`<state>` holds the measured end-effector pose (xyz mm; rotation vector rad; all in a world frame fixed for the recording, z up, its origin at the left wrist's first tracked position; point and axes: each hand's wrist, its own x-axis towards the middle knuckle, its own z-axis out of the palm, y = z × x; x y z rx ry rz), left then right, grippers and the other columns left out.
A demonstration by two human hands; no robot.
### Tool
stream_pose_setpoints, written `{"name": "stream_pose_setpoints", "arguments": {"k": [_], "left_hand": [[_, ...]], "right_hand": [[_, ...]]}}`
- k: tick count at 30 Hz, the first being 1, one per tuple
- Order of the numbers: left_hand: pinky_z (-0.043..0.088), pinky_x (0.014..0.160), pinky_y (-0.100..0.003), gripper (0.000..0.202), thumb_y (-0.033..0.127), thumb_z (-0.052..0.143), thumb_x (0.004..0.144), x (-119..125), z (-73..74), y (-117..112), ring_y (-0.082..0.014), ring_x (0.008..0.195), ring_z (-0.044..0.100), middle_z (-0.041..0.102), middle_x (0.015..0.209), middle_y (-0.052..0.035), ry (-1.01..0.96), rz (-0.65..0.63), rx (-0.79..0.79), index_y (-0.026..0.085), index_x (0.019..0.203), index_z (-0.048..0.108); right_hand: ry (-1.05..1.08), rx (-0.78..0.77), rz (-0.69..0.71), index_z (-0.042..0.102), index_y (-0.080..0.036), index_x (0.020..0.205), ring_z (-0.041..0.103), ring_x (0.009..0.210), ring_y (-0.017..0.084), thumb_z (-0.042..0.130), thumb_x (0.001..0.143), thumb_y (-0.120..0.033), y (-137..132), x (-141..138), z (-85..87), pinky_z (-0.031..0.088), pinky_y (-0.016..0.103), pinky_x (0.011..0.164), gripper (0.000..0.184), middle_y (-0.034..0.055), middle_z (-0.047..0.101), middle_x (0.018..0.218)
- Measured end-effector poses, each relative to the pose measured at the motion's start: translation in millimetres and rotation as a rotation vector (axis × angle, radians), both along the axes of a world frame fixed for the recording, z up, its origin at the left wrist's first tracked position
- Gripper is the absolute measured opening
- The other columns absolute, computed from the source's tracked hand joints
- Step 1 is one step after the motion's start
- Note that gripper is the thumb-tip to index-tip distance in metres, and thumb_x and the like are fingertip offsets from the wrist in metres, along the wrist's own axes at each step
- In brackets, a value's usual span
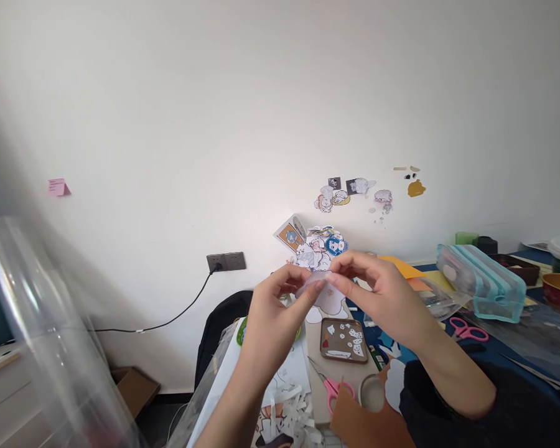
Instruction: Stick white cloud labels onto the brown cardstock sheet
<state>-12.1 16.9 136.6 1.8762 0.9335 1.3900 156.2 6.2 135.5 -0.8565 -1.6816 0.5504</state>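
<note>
Hands, two in number, are raised above the table (494, 359) and meet at the fingertips. The left hand (270, 317) and the right hand (382, 298) each pinch one edge of a single small see-through piece (315, 287) between thumb and forefinger, and the other fingers are loosely curled. The piece hangs in the air between them, directly above one brown tray (344, 340) that holds several white cut-outs. Two pairs of pink scissors are visible: one (335, 387) just below the tray, the other (469, 330) to the right, near one teal pencil case (480, 280). One tape roll (372, 393) lies beside the nearer scissors. One clear plastic roll (37, 330) stands at far left. One pink note (58, 186) and one cluster of stickers (350, 194) are on the wall.
</note>
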Motion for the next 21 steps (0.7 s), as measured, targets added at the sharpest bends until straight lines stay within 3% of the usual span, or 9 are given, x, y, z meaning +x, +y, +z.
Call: {"name": "stream_pose_setpoints", "arguments": {"k": [3, 7, 10, 12, 16, 19, 21], "left_hand": [[0.046, 0.068, -0.023, 0.017, 0.034, 0.069, 0.079, -2, 0.7, 1, -0.0127, 0.074, 0.059, 0.065, 0.077, -0.0005, -0.151, -0.057, -0.069, 0.018, 0.078, 0.062], [0.046, 0.062, -0.020, 0.020, 0.029, 0.076, 0.071, 3, 1.8, 3, -0.0103, 0.067, 0.058, 0.065, 0.071, 0.0006, -0.300, -0.148, -0.175, 0.016, 0.075, 0.062], [0.044, 0.061, -0.019, 0.022, 0.030, 0.076, 0.071, 16, -6.4, 4, -0.0095, 0.066, 0.056, 0.064, 0.070, 0.0006, -0.318, -0.171, -0.215, 0.016, 0.074, 0.060], [0.042, 0.059, -0.019, 0.026, 0.033, 0.076, 0.071, 27, -16.0, 4, -0.0085, 0.064, 0.052, 0.060, 0.069, 0.0019, -0.302, -0.136, -0.192, 0.016, 0.072, 0.057], [0.041, 0.063, -0.021, 0.031, 0.038, 0.076, 0.071, 39, -29.5, 4, -0.0095, 0.070, 0.051, 0.058, 0.079, 0.0024, -0.289, -0.016, -0.106, 0.019, 0.081, 0.053], [0.046, 0.070, -0.025, 0.045, 0.040, 0.080, 0.064, 37, -26.3, 4, -0.0155, 0.085, 0.058, 0.060, 0.096, -0.0021, -0.293, 0.030, -0.119, 0.020, 0.095, 0.053], [0.048, 0.071, -0.027, 0.053, 0.044, 0.080, 0.063, 33, -20.6, 4, -0.0189, 0.088, 0.062, 0.063, 0.098, -0.0050, -0.331, -0.034, -0.196, 0.019, 0.102, 0.055]], "right_hand": [[0.219, -0.020, 0.101, 0.063, -0.024, 0.096, 0.060, 0.092, 0.019, 0.049, 0.091, -0.048, 6, 0, -2.7, 0.046, 0.031, 0.081, 0.028, 0.0029, 0.065, 0.095], [0.598, -0.134, 0.509, 0.062, -0.022, 0.111, 0.051, 0.121, 0.024, 0.029, 0.092, -0.062, 19, -4, -6.1, 0.038, 0.038, 0.102, 0.055, 0.0079, 0.063, 0.120], [0.795, -0.248, 0.745, 0.061, -0.020, 0.117, 0.043, 0.132, 0.024, 0.019, 0.091, -0.066, 21, -12, -8.7, 0.031, 0.039, 0.110, 0.068, 0.0088, 0.059, 0.131], [0.822, -0.254, 0.805, 0.060, -0.020, 0.121, 0.040, 0.135, 0.023, 0.017, 0.091, -0.066, 17, -18, -11.3, 0.027, 0.038, 0.113, 0.070, 0.0082, 0.058, 0.133], [0.739, -0.163, 0.792, 0.062, -0.024, 0.120, 0.035, 0.138, 0.022, 0.019, 0.093, -0.063, 4, -29, -15.2, 0.024, 0.039, 0.115, 0.064, 0.0052, 0.057, 0.135], [0.717, -0.120, 0.820, 0.063, -0.025, 0.119, 0.035, 0.137, 0.021, 0.018, 0.093, -0.063, -4, -32, -14.6, 0.022, 0.040, 0.115, 0.064, 0.0046, 0.057, 0.135], [0.725, -0.108, 0.876, 0.063, -0.024, 0.119, 0.037, 0.136, 0.022, 0.018, 0.093, -0.063, -8, -34, -13.5, 0.020, 0.040, 0.116, 0.065, 0.0049, 0.058, 0.133]]}}
